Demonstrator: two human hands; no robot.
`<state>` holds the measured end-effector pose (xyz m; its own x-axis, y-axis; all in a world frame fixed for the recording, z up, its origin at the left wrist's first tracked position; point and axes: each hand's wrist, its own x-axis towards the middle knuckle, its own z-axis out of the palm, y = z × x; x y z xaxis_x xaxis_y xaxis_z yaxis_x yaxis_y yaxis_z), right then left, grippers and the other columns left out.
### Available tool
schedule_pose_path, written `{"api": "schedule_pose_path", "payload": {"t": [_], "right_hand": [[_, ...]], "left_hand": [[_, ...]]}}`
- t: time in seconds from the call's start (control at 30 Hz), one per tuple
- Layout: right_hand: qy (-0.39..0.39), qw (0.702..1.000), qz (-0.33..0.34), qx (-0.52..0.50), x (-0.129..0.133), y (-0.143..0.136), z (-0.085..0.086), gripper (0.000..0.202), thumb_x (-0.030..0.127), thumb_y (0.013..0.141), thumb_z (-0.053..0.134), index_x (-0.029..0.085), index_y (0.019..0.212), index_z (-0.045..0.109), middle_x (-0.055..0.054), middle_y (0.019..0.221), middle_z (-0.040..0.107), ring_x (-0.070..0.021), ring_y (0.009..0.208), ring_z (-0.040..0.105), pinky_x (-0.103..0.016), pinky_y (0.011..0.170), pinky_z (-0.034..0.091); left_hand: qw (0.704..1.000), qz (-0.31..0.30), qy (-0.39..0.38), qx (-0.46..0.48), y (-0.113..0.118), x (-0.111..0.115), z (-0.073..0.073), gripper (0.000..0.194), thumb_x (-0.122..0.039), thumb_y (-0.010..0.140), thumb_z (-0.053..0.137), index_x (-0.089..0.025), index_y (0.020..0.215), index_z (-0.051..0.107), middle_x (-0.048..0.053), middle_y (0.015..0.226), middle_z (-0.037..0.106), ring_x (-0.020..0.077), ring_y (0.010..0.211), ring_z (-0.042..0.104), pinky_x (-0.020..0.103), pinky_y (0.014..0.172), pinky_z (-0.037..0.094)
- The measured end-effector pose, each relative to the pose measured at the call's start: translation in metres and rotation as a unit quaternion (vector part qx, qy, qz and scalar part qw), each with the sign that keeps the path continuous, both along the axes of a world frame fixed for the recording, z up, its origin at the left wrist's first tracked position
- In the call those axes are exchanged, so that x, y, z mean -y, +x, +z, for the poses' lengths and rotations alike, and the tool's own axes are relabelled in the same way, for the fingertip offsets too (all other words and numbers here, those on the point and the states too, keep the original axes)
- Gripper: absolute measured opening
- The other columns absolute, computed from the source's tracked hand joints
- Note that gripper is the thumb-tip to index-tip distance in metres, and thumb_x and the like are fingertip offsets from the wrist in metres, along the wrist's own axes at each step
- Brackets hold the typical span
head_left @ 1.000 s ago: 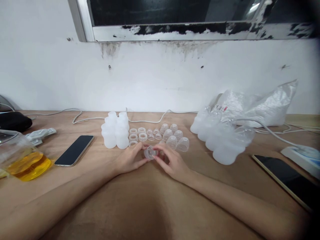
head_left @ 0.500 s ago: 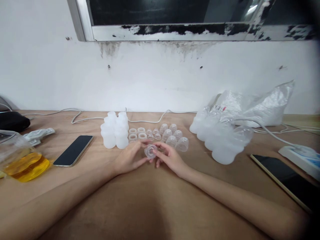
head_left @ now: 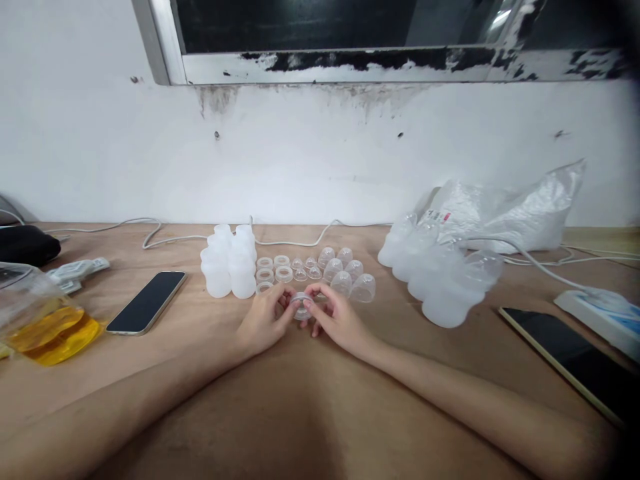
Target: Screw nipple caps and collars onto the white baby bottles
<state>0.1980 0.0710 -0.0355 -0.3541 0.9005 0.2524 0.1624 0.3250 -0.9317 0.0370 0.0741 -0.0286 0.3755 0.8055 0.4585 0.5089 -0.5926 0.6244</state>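
Note:
Between both hands is a clear bottle collar ring (head_left: 301, 297) with what looks like a silicone nipple in it, partly hidden by the fingers. My left hand (head_left: 267, 319) pinches its left side. On the right side, the thumb and fingers of my right hand (head_left: 343, 320) grip the same piece. Just beyond the hands lie several loose collar rings (head_left: 283, 274), several clear nipples (head_left: 299, 274) and several transparent dome caps (head_left: 363, 288). Frosted white baby bottles (head_left: 243, 277) stand in rows to the left of these parts.
Capped frosted bottles (head_left: 445, 300) cluster at the right, before a white plastic bag (head_left: 525, 207). Phones lie left (head_left: 147, 303) and right (head_left: 565, 360). A power strip (head_left: 600, 320) sits far right. A jug of yellow liquid (head_left: 55, 333) stands left. A cable (head_left: 300, 243) runs along the wall.
The ring piece has tilted from facing me to nearly edge-on. My left fingers have closed in from a wide hold to a tight pinch on it.

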Motion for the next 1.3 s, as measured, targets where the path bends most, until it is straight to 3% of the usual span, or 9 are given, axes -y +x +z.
{"api": "schedule_pose_path", "payload": {"t": [0.17, 0.83, 1.07, 1.2, 1.3], "right_hand": [[0.006, 1.0, -0.002, 0.013, 0.0, -0.002, 0.0, 0.016, 0.036, 0.082, 0.042, 0.022, 0.087, 0.039, 0.005, 0.062, 0.049, -0.0103, 0.053, 0.057, -0.018, 0.037, 0.045], [-0.001, 1.0, -0.01, 0.011, 0.0, -0.005, 0.003, 0.013, 0.034, 0.081, 0.04, 0.022, 0.081, 0.038, 0.005, 0.067, 0.044, -0.0068, 0.047, 0.051, -0.017, 0.035, 0.04], [-0.013, 0.999, 0.011, -0.042, 0.001, -0.004, 0.003, 0.018, 0.03, 0.077, 0.049, 0.023, 0.09, 0.038, 0.001, 0.079, 0.049, -0.0105, 0.064, 0.055, -0.023, 0.049, 0.048], [-0.008, 0.998, -0.019, -0.051, 0.001, -0.004, 0.004, 0.02, 0.031, 0.075, 0.051, 0.023, 0.084, 0.036, 0.001, 0.083, 0.047, -0.0094, 0.063, 0.054, -0.024, 0.053, 0.05], [-0.002, 0.999, -0.027, -0.044, 0.001, -0.004, 0.003, 0.02, 0.031, 0.075, 0.052, 0.023, 0.082, 0.035, 0.002, 0.079, 0.046, -0.0094, 0.061, 0.053, -0.026, 0.056, 0.05]], "left_hand": [[0.999, -0.011, -0.047, 0.002, 0.002, 0.001, 0.0, 0.015, -0.029, 0.084, 0.039, -0.017, 0.086, 0.048, -0.003, 0.057, 0.055, 0.0107, 0.051, 0.052, 0.02, 0.05, 0.037], [0.999, -0.003, -0.033, 0.011, 0.009, -0.001, 0.001, 0.011, -0.024, 0.082, 0.041, -0.017, 0.077, 0.049, -0.002, 0.059, 0.054, 0.0107, 0.053, 0.051, 0.021, 0.051, 0.038], [0.983, -0.05, -0.113, 0.135, 0.007, -0.007, -0.004, 0.011, -0.029, 0.083, 0.041, -0.018, 0.085, 0.045, 0.0, 0.077, 0.057, 0.0116, 0.063, 0.059, 0.024, 0.059, 0.048], [0.981, -0.071, -0.109, 0.143, 0.006, -0.008, -0.007, 0.015, -0.027, 0.079, 0.049, -0.018, 0.089, 0.044, 0.002, 0.083, 0.057, 0.0137, 0.075, 0.058, 0.024, 0.06, 0.048], [0.983, -0.062, -0.103, 0.14, 0.006, -0.008, -0.009, 0.016, -0.026, 0.077, 0.052, -0.018, 0.087, 0.042, 0.001, 0.077, 0.057, 0.0132, 0.071, 0.058, 0.022, 0.056, 0.046]]}}
